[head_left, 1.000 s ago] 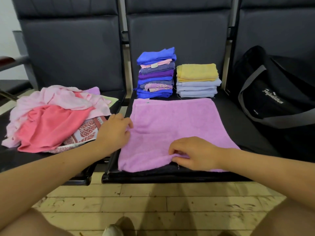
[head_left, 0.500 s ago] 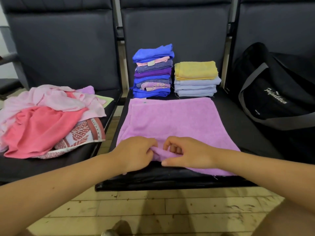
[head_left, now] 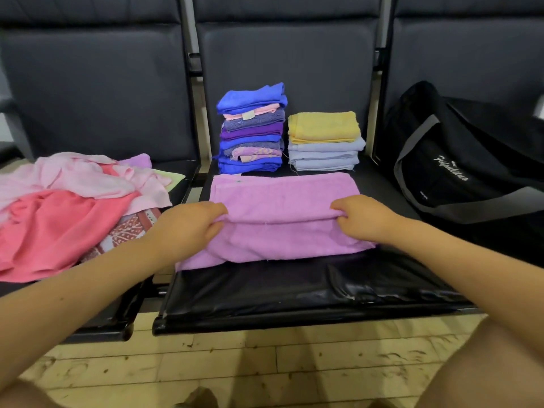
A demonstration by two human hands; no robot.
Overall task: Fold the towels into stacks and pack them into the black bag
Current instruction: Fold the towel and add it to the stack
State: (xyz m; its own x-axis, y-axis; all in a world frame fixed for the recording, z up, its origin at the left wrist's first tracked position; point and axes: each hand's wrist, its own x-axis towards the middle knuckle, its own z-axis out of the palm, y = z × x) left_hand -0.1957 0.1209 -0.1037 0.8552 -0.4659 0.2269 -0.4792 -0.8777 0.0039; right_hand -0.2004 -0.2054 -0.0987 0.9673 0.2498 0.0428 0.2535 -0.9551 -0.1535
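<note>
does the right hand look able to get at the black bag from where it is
Probably yes, once free: the right hand now pinches the purple towel, but the black bag sits on the next seat with nothing between them.

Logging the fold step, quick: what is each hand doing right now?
Left hand: closed, pinching the near edge of the purple towel.
Right hand: closed, pinching the same edge further right.

black bag (head_left: 459,160), white script logo, not legible
</note>
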